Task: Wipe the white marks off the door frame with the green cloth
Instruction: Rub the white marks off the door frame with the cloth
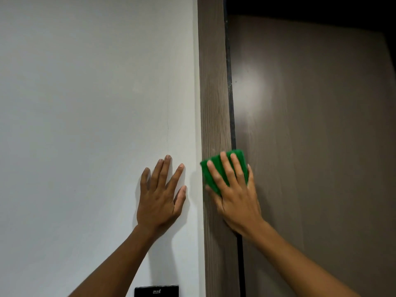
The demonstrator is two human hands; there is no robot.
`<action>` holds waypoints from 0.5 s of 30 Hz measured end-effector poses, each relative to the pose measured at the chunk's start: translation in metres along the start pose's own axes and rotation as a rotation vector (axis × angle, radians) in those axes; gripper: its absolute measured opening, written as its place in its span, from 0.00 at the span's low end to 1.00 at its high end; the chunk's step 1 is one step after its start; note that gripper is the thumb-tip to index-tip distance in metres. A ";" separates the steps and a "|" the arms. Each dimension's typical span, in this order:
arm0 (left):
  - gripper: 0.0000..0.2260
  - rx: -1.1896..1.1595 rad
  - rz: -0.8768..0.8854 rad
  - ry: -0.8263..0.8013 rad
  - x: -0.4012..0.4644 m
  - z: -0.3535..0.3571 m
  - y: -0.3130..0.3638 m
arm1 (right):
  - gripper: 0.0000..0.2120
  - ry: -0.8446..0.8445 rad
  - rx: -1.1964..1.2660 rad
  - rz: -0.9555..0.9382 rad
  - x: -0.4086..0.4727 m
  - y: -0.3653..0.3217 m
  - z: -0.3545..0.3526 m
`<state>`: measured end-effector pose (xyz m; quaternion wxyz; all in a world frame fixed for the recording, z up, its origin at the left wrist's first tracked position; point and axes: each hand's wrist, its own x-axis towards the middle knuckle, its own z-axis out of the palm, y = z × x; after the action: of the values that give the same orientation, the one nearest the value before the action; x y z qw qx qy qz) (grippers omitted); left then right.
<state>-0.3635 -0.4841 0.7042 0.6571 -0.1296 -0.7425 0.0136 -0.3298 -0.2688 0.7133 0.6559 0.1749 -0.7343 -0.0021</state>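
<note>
A brown wood-grain door frame (213,82) runs top to bottom through the middle of the view. My right hand (233,191) presses a folded green cloth (222,168) flat against the frame, fingers spread over it. A faint pale smudge shows on the frame just above the cloth. My left hand (161,194) lies flat and open on the white wall (96,103), just left of the frame, holding nothing.
A dark seal strip (231,93) runs along the frame's right edge, with the brown door (310,125) beyond it. A black switch plate (156,291) sits on the wall at the bottom edge, below my left forearm. A thin hairline crack runs down the wall above my left hand.
</note>
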 end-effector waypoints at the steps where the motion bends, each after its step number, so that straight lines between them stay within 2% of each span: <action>1: 0.27 0.006 0.000 0.000 0.000 0.000 -0.001 | 0.30 0.016 0.028 0.051 0.021 -0.002 -0.001; 3: 0.28 0.010 -0.001 -0.010 0.001 0.000 0.000 | 0.30 0.027 0.053 0.144 0.054 -0.007 -0.003; 5: 0.27 0.011 -0.002 -0.016 0.001 -0.001 0.000 | 0.29 0.016 0.018 0.134 0.064 -0.013 -0.001; 10: 0.27 -0.013 -0.003 -0.024 0.000 -0.004 0.000 | 0.29 -0.049 -0.118 -0.222 0.011 0.010 0.002; 12: 0.27 -0.014 0.005 -0.014 -0.001 -0.003 -0.001 | 0.29 -0.056 -0.077 -0.171 0.009 0.027 -0.003; 15: 0.28 -0.004 0.004 -0.006 0.002 -0.002 0.000 | 0.30 -0.049 0.055 0.005 0.045 0.034 -0.011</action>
<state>-0.3615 -0.4839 0.7060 0.6544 -0.1324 -0.7443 0.0139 -0.3313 -0.2456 0.7662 0.6325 0.1912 -0.7504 0.0154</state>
